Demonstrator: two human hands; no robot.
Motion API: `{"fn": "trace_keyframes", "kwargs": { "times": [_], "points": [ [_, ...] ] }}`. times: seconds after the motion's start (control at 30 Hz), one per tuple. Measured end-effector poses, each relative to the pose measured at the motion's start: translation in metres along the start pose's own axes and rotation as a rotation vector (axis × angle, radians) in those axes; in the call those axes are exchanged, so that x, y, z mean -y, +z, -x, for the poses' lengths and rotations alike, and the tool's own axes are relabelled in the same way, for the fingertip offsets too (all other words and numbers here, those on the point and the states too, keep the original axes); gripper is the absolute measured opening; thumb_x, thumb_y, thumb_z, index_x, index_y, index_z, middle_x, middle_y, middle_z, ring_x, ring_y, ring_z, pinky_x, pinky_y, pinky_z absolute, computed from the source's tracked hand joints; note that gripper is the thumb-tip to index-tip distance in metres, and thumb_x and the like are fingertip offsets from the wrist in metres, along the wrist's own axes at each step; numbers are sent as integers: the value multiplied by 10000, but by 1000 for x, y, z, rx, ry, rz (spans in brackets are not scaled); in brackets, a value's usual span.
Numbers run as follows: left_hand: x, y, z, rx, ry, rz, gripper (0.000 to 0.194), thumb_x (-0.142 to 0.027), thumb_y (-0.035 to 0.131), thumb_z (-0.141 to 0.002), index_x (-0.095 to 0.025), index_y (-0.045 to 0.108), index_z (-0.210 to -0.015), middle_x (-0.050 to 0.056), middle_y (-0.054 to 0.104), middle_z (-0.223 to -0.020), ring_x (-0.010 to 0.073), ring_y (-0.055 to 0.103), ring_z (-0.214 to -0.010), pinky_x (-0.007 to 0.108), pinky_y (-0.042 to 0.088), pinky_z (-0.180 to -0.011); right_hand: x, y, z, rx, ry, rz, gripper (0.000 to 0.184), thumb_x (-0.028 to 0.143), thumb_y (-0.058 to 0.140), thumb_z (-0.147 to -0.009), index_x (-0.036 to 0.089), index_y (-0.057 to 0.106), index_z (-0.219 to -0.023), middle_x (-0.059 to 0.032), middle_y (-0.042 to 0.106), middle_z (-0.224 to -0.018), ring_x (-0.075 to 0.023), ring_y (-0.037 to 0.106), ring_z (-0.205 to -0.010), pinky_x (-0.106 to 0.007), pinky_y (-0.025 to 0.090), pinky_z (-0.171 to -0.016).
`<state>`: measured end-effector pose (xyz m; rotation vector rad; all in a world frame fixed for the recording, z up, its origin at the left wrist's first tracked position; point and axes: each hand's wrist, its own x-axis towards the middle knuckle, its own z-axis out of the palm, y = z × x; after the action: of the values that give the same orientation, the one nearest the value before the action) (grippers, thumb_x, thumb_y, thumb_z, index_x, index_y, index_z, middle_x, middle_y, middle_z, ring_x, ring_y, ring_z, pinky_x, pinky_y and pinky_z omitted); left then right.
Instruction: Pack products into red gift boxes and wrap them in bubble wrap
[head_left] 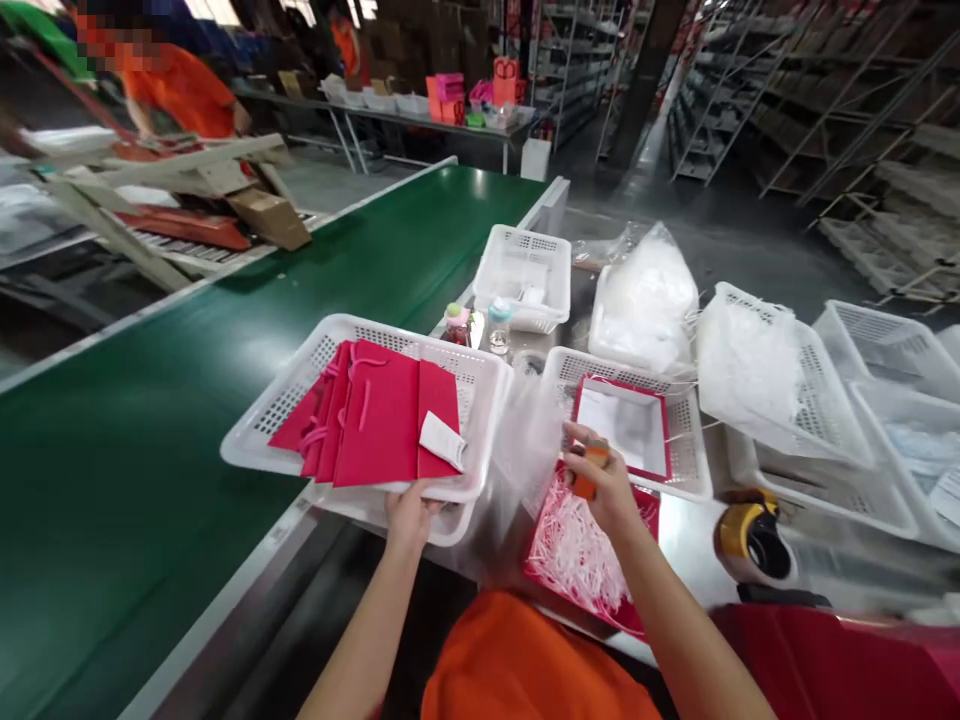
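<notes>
My left hand [411, 510] grips the near rim of a white perforated basket [285, 400] that holds several folded red paper bags [375, 415] and a small white tag [442, 440]. The basket sits half over the green conveyor belt [187, 380], on top of another white basket [442, 522]. My right hand [604, 480] is closed round a small orange object [589, 470], held above an open red box [637, 520] filled with white paper shreds [577, 545]. A clear plastic bag [517, 450] lies between my hands.
White baskets [525, 265] crowd the steel table: one holds a red box lid [622, 425], others clear bags [652, 290]. Two small bottles [457, 322] stand behind the front basket. A yellow tape dispenser [750, 535] lies at right. A person in orange [180, 90] works across the belt.
</notes>
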<state>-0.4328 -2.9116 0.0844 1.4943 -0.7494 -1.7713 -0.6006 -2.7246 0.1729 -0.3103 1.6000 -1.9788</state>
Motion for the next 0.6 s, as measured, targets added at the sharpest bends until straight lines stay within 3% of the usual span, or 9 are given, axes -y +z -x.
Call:
{"fn": "trace_keyframes", "kwargs": {
  "times": [0.1, 0.2, 0.4, 0.53, 0.57, 0.6],
  "points": [
    [6, 4, 1, 15, -16, 15, 316, -77, 638, -571, -214, 536, -837, -34, 613, -702, 188, 646, -667, 426, 616, -691, 11, -40, 40, -7, -92, -9, 451, 375, 856, -589, 222, 796, -1009, -83, 608, -1038, -157, 535, -753, -221, 445, -487],
    [10, 6, 0, 11, -12, 2, 326, -55, 646, -587, -219, 559, -855, -31, 633, -771, 180, 640, -687, 424, 612, -712, 11, -71, 79, 67, -161, 66, 425, 395, 866, -631, 271, 812, -1034, -94, 576, -1108, -195, 562, -861, -219, 455, -497],
    [11, -3, 2, -16, -66, -88, 230, -93, 679, -711, -198, 504, -817, -2, 603, -746, 157, 615, -672, 310, 577, -622, -7, -92, 128, 170, -283, 304, 410, 258, 791, -778, 365, 764, -1173, -68, 611, -1136, -120, 575, -680, -267, 513, -573],
    [22, -12, 53, -51, -23, -163, 179, -178, 688, -776, -188, 515, -820, -31, 535, -733, 100, 559, -619, 191, 483, -536, -17, -91, 145, 151, -506, 549, 525, 180, 714, -826, 396, 683, -1304, -74, 646, -1143, -187, 647, -835, -291, 551, -649],
    [27, -9, 73, 2, -16, -187, 178, -215, 699, -774, -182, 534, -832, -34, 534, -741, 92, 551, -613, 179, 465, -523, -19, -91, 147, 172, -560, 590, 565, 164, 693, -836, 389, 646, -1352, -79, 644, -1157, -195, 658, -869, -293, 557, -665],
    [32, -4, 94, 130, -36, -215, 217, -295, 719, -772, -180, 553, -851, -28, 557, -759, 100, 571, -625, 191, 476, -530, -21, -91, 149, 207, -620, 617, 601, 152, 669, -844, 372, 604, -1399, -89, 639, -1173, -205, 666, -908, -297, 564, -680]
  ]
}}
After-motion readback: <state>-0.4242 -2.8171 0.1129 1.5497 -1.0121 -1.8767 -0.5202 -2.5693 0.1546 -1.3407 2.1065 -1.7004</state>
